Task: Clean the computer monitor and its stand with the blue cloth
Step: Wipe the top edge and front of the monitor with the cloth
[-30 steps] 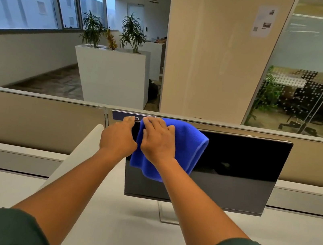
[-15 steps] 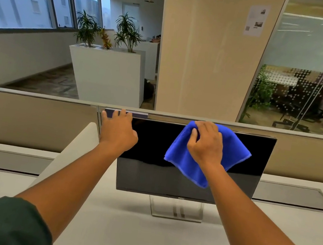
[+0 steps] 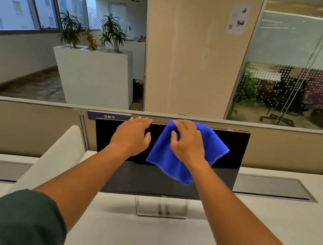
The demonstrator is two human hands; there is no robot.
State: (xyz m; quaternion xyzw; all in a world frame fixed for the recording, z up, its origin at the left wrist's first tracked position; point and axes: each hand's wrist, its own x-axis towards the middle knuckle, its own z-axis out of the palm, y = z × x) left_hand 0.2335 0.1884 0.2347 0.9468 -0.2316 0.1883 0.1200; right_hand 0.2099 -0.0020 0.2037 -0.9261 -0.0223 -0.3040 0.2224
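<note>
Behind, white planter [image 3: 97, 78] holds leafy plants [image 3: 113, 32].

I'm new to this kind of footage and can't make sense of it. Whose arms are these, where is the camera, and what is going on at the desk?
The camera sits on a person's head, looking forward and down, so the two arms are their own. On the white desk stands a dark monitor on a clear stand, in front of a beige partition. The right hand holds a blue cloth against the screen near its top edge. The left hand rests on the monitor's top beside it, fingers straight, seemingly steadying it. Behind are a column, planters and a glass wall.
</note>
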